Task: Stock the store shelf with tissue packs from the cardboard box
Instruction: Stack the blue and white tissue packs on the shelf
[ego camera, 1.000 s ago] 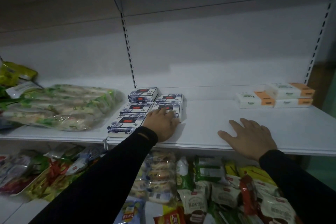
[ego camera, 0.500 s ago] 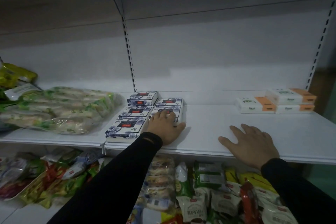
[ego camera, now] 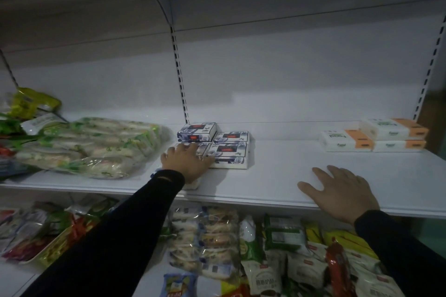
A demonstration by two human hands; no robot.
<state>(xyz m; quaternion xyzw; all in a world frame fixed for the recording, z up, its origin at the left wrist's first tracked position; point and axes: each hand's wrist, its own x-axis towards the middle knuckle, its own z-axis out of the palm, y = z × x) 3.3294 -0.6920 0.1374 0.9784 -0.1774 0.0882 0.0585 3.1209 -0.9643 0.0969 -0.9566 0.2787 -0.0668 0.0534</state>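
Note:
Several blue-and-white tissue packs (ego camera: 228, 152) lie in two columns on the white shelf (ego camera: 272, 176), just right of the upright. My left hand (ego camera: 187, 163) rests on the left column, its palm covering the front pack and its fingers reaching onto the one behind. The back-left pack (ego camera: 196, 130) is uncovered. My right hand (ego camera: 342, 193) lies flat on the bare shelf near the front edge, fingers spread, holding nothing. No cardboard box is in view.
Three white-and-orange tissue packs (ego camera: 347, 141) sit stacked at the shelf's far right. A large clear bag of green-and-white packets (ego camera: 91, 147) fills the shelf to the left. Bagged snacks (ego camera: 277, 260) crowd the lower shelf. Another shelf hangs overhead.
My left hand has shifted from the front pack of the right column leftward onto the left column. My right hand has stayed flat on the shelf.

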